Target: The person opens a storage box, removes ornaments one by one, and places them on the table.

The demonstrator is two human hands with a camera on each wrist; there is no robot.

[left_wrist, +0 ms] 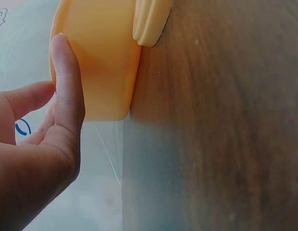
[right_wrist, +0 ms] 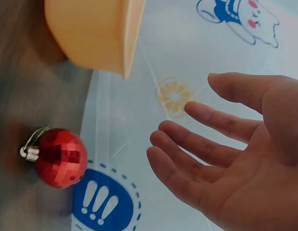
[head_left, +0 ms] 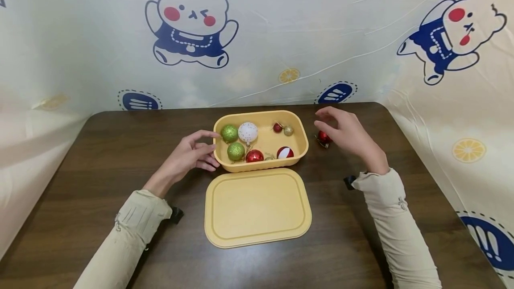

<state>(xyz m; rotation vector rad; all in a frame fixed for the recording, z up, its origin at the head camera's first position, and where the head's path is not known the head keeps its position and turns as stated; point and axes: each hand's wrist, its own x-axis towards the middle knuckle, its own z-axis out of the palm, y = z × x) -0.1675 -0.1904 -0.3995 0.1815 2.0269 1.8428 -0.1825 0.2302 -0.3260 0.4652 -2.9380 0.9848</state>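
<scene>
My left hand (head_left: 188, 155) is at the left end of a yellow plastic box (head_left: 263, 167), its fingertips right at the rim. Inside the box lie two green glitter balls (head_left: 236, 151), a white speckled ball (head_left: 247, 132), a red ball (head_left: 254, 156), a red-and-white ball (head_left: 285, 152) and a few small baubles (head_left: 288, 130). Right of the box, a faceted red Christmas bauble (right_wrist: 62, 158) with a silver cap and string lies on the table. Over it hovers my right hand (head_left: 345, 133), fingers spread and holding nothing; in the right wrist view they are apart from the bauble.
A yellow lid (head_left: 258, 208) lies flat on the dark wooden table (head_left: 180, 253), just in front of the box. Behind the table hangs a pale cloth (head_left: 273, 26) printed with bears and orange slices. Dark straps' ends show below both sleeves.
</scene>
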